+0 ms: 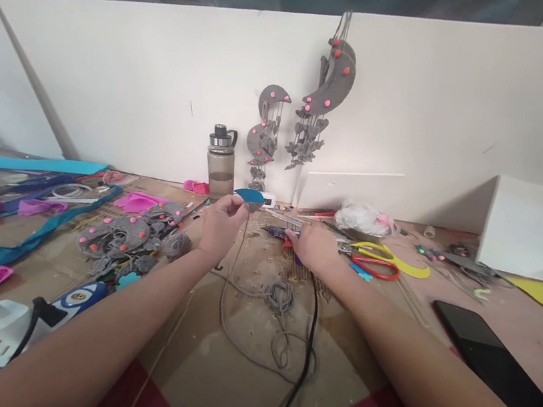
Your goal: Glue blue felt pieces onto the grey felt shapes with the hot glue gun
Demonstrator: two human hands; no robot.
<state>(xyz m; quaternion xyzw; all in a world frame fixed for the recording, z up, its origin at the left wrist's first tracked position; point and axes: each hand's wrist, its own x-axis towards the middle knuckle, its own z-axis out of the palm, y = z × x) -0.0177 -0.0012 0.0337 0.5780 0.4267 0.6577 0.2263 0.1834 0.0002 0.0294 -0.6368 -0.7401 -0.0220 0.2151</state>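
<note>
Left hand point(221, 229) and right hand point(313, 246) outstretched

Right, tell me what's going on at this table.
A person's left hand pinches a blue piece, with gray string below it, loosely coiled between the arms. The right hand is at a red-and-blue object, partly hidden; a black cable runs from beneath it. Gray moon ornaments hang behind.

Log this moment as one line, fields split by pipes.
left hand: pinching blue piece | right hand: gripping corded tool | grey cord: partly coiled on cardboard | bottle: upright beyond left hand
</note>
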